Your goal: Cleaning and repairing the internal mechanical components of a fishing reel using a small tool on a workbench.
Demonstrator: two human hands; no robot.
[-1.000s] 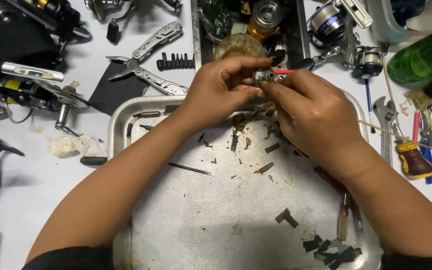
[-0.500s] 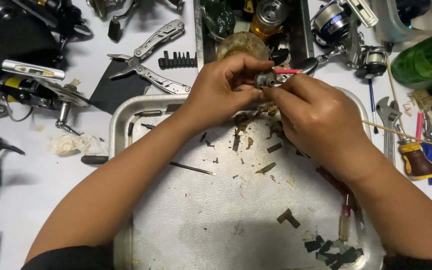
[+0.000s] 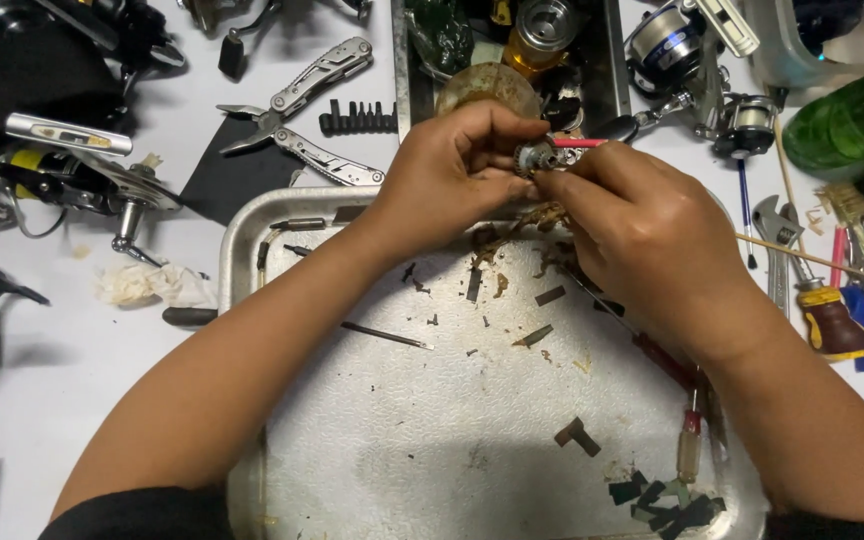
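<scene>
Fingers (image 3: pixel 497 150) of the left hand (image 3: pixel 452 175) pinch a small metal part (image 3: pixel 532 158) above the far rim of the metal tray (image 3: pixel 242 240); right hand (image 3: pixel 642 235) grips its other side, red-tipped tool (image 3: pixel 577 143) poking out, multi-tool pliers (image 3: pixel 297 120) lying left.

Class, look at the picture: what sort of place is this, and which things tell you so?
Probably a fishing-reel repair bench: spinning reels lie about, a multi-tool sits opened, and a metal tray catches small parts.
</scene>
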